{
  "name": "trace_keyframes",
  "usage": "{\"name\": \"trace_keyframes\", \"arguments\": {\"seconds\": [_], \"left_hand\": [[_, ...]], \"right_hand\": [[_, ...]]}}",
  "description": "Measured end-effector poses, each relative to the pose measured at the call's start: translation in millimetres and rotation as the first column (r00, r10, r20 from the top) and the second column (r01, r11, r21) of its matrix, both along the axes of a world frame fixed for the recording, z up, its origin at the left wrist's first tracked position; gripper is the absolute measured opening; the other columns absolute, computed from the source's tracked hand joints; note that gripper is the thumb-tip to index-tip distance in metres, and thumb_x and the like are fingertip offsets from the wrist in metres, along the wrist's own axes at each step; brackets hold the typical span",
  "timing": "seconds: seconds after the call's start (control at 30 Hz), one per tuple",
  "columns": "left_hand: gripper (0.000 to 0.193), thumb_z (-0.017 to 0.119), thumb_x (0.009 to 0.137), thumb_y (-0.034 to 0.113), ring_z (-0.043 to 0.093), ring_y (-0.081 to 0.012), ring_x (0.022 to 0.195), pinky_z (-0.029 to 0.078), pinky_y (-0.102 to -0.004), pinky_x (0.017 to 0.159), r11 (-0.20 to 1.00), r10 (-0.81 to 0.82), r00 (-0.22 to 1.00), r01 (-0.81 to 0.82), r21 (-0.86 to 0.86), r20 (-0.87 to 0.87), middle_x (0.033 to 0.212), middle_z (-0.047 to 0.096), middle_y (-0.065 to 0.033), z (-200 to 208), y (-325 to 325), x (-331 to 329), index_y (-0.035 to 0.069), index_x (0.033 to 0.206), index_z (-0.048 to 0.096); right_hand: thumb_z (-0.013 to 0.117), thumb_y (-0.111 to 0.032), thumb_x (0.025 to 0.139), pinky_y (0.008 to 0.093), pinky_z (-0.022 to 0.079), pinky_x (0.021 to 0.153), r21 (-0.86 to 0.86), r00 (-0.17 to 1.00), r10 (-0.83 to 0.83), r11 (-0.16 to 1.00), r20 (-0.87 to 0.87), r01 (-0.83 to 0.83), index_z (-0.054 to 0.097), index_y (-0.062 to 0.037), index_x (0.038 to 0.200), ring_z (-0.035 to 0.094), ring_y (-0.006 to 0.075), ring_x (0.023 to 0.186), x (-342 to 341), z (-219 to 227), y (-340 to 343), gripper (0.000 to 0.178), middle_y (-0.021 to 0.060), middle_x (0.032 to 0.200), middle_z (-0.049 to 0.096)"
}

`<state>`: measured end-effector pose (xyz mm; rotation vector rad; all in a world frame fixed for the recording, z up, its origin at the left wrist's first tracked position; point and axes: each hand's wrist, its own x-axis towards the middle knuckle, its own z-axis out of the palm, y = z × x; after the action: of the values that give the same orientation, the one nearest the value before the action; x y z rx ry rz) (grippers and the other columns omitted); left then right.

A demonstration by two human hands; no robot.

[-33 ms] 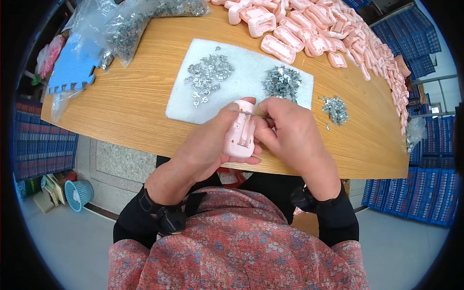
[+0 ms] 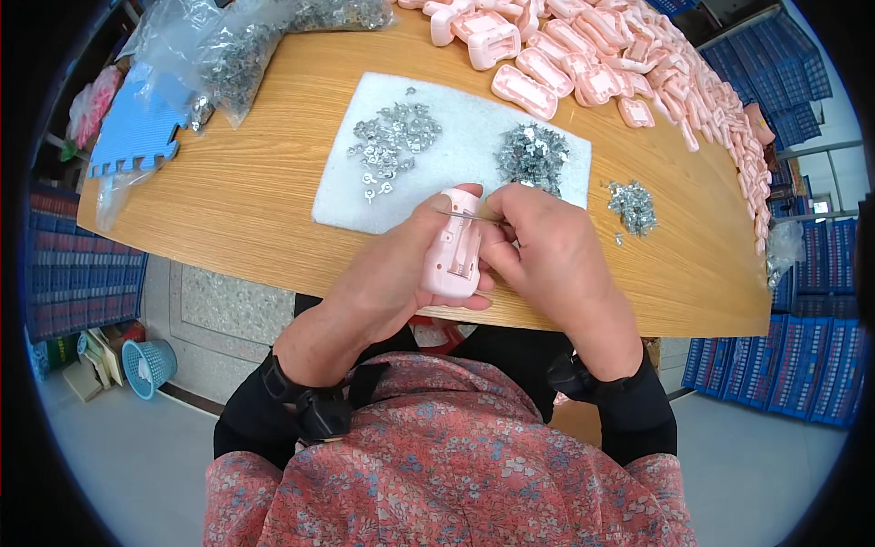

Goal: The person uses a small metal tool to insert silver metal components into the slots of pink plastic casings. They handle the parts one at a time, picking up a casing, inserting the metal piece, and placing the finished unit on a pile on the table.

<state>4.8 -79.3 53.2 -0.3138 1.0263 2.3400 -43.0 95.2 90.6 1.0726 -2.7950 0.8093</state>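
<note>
In my left hand is a pale pink plastic housing, held upright with its hollow battery bay showing. The thumb presses along its left side while the other fingers wrap behind it. My right hand is closed in a pinch on thin metal tweezers, whose slim tips lie across the upper part of the housing. Whether the tips grip any small part is too fine to make out. Just beyond both hands lies a white foam sheet, bearing loose flat metal contacts and a heap of metal clips.
A smaller pile of metal pieces sits on the wooden table to the right. Many pink housings are heaped along the far right. Plastic bags of metal parts and a blue foam mat occupy the far left.
The tweezers' tips have shifted slightly left and show more plainly across the housing. Both hands otherwise hold their places.
</note>
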Motion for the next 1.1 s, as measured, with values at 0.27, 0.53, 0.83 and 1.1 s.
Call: {"name": "trace_keyframes", "arguments": {"seconds": [0.27,0.53,0.83,1.1], "left_hand": [[0.050,0.024,0.108,0.037,0.068,-0.0242,0.085,0.060,-0.0424,0.076,0.999,-0.006,1.000,0.006,0.037,-0.001,0.099,0.065,-0.0124,-4,0,0,0.013,0.150,0.033],[0.054,0.025,0.107,0.043,0.068,-0.0244,0.082,0.060,-0.0400,0.074,0.999,-0.031,0.998,0.031,0.006,-0.048,0.096,0.064,-0.0124,-7,5,4,0.012,0.151,0.031],[0.046,0.036,0.107,0.030,0.067,-0.0184,0.083,0.058,-0.0342,0.073,0.979,0.028,0.968,-0.077,-0.191,-0.248,0.101,0.065,-0.0119,-17,8,6,0.005,0.146,0.036],[0.037,0.053,0.095,0.006,0.062,-0.0088,0.081,0.053,-0.0278,0.071,0.696,-0.318,0.813,-0.149,-0.702,-0.488,0.097,0.065,-0.0084,5,6,4,0.000,0.132,0.052]], "right_hand": [[0.067,-0.012,0.089,0.0319,0.049,0.063,-0.217,0.923,-0.134,0.950,0.362,0.223,0.062,-0.0003,0.094,0.060,0.0198,0.068,3,0,8,0.013,0.0112,0.077,0.062],[0.062,-0.017,0.097,0.0205,0.042,0.059,-0.336,0.729,-0.008,0.884,0.684,0.325,0.060,-0.0012,0.104,0.051,0.0029,0.068,8,-19,16,0.017,-0.0044,0.081,0.056],[0.063,-0.017,0.097,0.0189,0.043,0.060,-0.410,0.443,0.172,0.747,0.880,0.524,0.059,-0.0015,0.105,0.052,0.0031,0.066,9,-13,22,0.018,-0.0025,0.080,0.058],[0.066,-0.016,0.094,0.0186,0.044,0.060,-0.341,0.489,0.080,0.813,0.869,0.473,0.059,-0.0021,0.103,0.053,0.0033,0.066,13,-14,27,0.018,-0.0028,0.080,0.059]]}}
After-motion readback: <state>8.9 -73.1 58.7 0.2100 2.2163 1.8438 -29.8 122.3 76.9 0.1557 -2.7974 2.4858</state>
